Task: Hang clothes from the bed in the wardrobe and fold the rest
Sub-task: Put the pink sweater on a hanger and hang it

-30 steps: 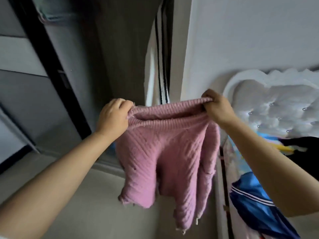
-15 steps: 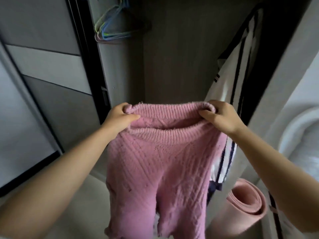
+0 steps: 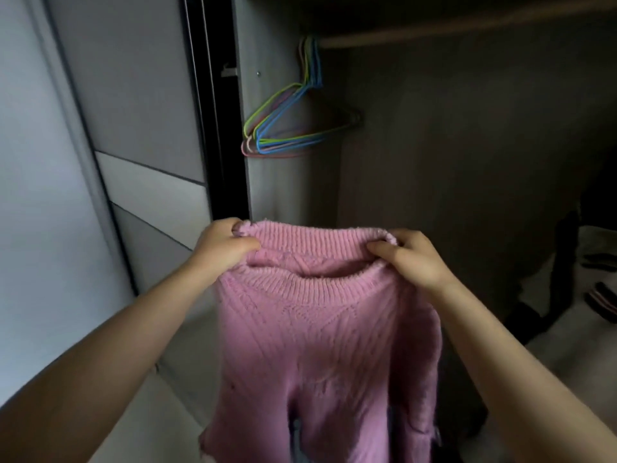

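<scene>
head view: pink sweater [image 3: 327, 345] held up at 6 o'clock by its collar, left hand [image 3: 227, 245] and right hand [image 3: 410, 259] each pinching a collar end. not yet hung; empty hangers [image 3: 287, 128] waiting on rail [image 3: 434, 36] at 12 o'clock. striped garment [image 3: 597, 279] at 3 o'clock cut off; hem out of frame; wardrobe interior too dark to read.

Dim, cool light falls from the left onto the pale door panels [image 3: 66, 195], while the wardrobe interior [image 3: 467, 162] is left in deep shadow. Straight edges are bowed by wide-angle distortion, and the dark items at far right [image 3: 597, 289] are perhaps too blurred to identify.
</scene>
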The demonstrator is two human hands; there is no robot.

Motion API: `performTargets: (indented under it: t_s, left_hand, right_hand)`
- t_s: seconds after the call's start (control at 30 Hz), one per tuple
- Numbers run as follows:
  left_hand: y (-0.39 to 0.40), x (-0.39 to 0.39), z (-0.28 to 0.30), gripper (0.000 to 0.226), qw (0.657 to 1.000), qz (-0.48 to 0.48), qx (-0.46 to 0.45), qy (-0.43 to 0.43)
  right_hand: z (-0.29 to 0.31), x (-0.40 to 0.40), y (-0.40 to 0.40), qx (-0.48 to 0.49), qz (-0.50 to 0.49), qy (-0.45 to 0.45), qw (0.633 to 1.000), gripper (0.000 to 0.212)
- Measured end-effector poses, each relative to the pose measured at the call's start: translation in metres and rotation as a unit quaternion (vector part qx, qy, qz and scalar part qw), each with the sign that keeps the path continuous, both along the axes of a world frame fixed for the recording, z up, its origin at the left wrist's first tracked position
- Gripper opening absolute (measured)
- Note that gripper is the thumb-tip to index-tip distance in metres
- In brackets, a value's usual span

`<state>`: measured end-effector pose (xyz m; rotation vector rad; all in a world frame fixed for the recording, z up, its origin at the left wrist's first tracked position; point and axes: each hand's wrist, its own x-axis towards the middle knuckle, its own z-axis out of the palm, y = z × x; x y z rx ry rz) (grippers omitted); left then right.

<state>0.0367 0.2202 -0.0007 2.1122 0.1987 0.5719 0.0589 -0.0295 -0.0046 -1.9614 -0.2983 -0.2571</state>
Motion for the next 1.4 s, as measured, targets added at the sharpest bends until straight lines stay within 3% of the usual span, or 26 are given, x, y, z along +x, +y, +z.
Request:
performTargets:
  t_s: [0.27, 0.4, 0.5, 0.6, 0.7, 0.8, 0.9, 0.97, 1.07, 1.23, 1.4]
  left_hand:
    - [0.065, 0.085, 0.038, 0.023, 0.987, -0.043, 0.096, -0.119]
    - [0.096, 0.12, 0.065, 0.016, 0.981, -0.054, 0.085, -0.164]
    - [0.123, 0.145, 0.078, 0.02, 0.98, -0.089, 0.057, -0.17]
    - [0.148, 0.167, 0.082, 0.027, 0.975, -0.134, -0.019, -0.175]
    - [0.165, 0.183, 0.082, 0.039, 0.974, -0.142, -0.036, -0.171]
    - [0.171, 0.191, 0.085, 0.04, 0.969, -0.18, -0.041, -0.164]
    - [0.174, 0.2, 0.084, 0.031, 0.968, -0.178, -0.027, -0.175]
    - [0.179, 0.208, 0.085, 0.033, 0.968, -0.179, -0.003, -0.174]
    - [0.186, 0.215, 0.086, 0.043, 0.97, -0.183, 0.023, -0.16]
    - [0.191, 0.217, 0.083, 0.041, 0.97, -0.191, 0.053, -0.141]
    - [0.193, 0.218, 0.08, 0.04, 0.971, -0.193, 0.061, -0.129]
  right_hand:
    - [0.022, 0.084, 0.052, -0.025, 0.035, -0.013, 0.999, 0.011]
    - [0.043, 0.121, 0.084, -0.165, 0.066, -0.026, 0.984, 0.019]
    - [0.064, 0.137, 0.122, -0.271, 0.129, -0.031, 0.954, 0.01]
    - [0.083, 0.16, 0.167, -0.204, 0.092, -0.128, 0.966, 0.017]
    - [0.101, 0.195, 0.208, -0.179, -0.035, -0.204, 0.962, 0.017]
    - [0.118, 0.243, 0.229, -0.14, -0.171, -0.124, 0.967, 0.029]
    - [0.126, 0.268, 0.245, 0.019, -0.163, -0.018, 0.986, 0.024]
    - [0.127, 0.276, 0.252, 0.11, -0.162, 0.003, 0.981, 0.03]
    - [0.128, 0.281, 0.254, 0.121, -0.195, -0.031, 0.973, 0.031]
    - [0.137, 0.28, 0.25, 0.129, -0.243, -0.062, 0.959, 0.015]
    - [0.133, 0.266, 0.225, 0.116, -0.288, -0.069, 0.948, 0.03]
